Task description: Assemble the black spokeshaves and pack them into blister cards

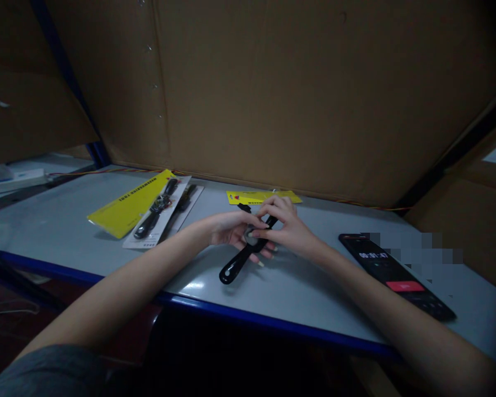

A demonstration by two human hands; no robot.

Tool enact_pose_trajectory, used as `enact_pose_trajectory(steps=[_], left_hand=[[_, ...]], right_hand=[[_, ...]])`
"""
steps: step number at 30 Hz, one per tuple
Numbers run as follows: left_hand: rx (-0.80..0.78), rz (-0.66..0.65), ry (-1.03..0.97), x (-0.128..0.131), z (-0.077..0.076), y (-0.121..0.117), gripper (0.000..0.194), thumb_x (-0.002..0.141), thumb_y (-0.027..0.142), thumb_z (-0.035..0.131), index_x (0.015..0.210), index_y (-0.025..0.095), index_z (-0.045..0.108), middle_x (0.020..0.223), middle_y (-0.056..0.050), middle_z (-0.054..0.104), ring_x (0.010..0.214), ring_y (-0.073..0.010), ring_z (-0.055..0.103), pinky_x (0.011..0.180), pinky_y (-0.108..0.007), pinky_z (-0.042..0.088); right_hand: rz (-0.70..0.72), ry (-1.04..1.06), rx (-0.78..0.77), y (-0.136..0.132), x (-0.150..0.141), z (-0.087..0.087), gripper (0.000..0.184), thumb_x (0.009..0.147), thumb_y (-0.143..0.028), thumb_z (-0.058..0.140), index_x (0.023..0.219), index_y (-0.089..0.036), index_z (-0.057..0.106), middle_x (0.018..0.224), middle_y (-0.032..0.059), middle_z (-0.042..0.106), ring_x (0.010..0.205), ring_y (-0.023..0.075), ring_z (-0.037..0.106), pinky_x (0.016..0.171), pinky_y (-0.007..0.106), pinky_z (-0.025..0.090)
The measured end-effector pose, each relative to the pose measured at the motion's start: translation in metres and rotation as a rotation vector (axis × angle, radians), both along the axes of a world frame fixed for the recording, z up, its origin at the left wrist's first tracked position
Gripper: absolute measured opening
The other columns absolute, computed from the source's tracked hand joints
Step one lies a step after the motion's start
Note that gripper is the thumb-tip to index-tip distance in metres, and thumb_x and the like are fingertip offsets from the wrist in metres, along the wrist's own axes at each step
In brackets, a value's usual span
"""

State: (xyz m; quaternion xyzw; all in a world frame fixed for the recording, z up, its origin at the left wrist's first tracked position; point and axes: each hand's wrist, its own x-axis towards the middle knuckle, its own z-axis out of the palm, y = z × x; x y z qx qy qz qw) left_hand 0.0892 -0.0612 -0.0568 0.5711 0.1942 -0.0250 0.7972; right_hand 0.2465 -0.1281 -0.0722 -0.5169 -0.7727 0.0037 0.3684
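A black two-handled spokeshave [236, 264] is held at a slant just above the table, its near handle with a hanging hole pointing toward me. My left hand [235, 234] supports it from beneath, the fingers curled round its middle. Over the middle, my right hand [284, 219] has thumb and fingers closed on the body, beside a greyish metal part [252, 237]. The fingers hide most of that part and some of the far handle. A small black piece [244, 208] shows just beyond my left hand; I cannot tell what it is.
Packaged spokeshaves [151, 218] lie at the left with a yellow card [128, 204]. Another yellow card [240, 197] lies at the back against the cardboard wall [273, 99]. A phone [391, 270] showing a timer lies at right. The table's blue front edge [248, 314] runs close to me.
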Motion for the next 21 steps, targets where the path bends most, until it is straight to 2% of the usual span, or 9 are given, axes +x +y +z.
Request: enact_pose_trajectory(steps=[4, 11, 17, 21], left_hand=[[-0.028, 0.013, -0.044, -0.001, -0.003, 0.001, 0.033, 0.077, 0.026, 0.053, 0.105, 0.008, 0.054, 0.096, -0.012, 0.066, 0.086, -0.0218, 0.063, 0.084, -0.046, 0.043], [-0.074, 0.044, -0.041, 0.002, -0.002, 0.002, 0.038, 0.077, 0.033, 0.050, 0.103, 0.007, 0.057, 0.101, -0.015, 0.065, 0.087, -0.0221, 0.063, 0.084, -0.046, 0.044], [-0.078, 0.064, 0.001, 0.001, 0.003, -0.001, 0.043, 0.077, 0.042, 0.051, 0.104, 0.009, 0.057, 0.095, -0.014, 0.067, 0.084, -0.0215, 0.063, 0.080, -0.042, 0.047], [-0.066, 0.072, -0.027, 0.001, 0.004, -0.002, 0.042, 0.077, 0.041, 0.051, 0.105, 0.010, 0.057, 0.096, -0.013, 0.067, 0.084, -0.0221, 0.064, 0.077, -0.042, 0.048]], right_hand=[[-0.037, 0.107, 0.016, 0.001, -0.001, -0.004, 0.013, 0.066, -0.032, 0.069, 0.066, -0.022, 0.061, 0.088, 0.0014, 0.056, 0.094, 0.0216, 0.046, 0.082, 0.037, 0.032], [-0.043, 0.265, 0.074, 0.007, 0.004, -0.009, 0.014, 0.065, -0.030, 0.070, 0.056, -0.023, 0.062, 0.092, 0.0015, 0.057, 0.094, 0.0213, 0.047, 0.086, 0.042, 0.030], [0.007, 0.367, -0.002, 0.010, 0.009, -0.011, 0.010, 0.069, -0.032, 0.067, 0.062, -0.024, 0.066, 0.093, 0.0026, 0.058, 0.096, 0.0217, 0.050, 0.089, 0.045, 0.031], [0.010, 0.351, 0.037, 0.011, 0.010, -0.013, 0.007, 0.067, -0.031, 0.070, 0.063, -0.026, 0.067, 0.098, 0.0017, 0.061, 0.103, 0.0233, 0.049, 0.092, 0.046, 0.031]])
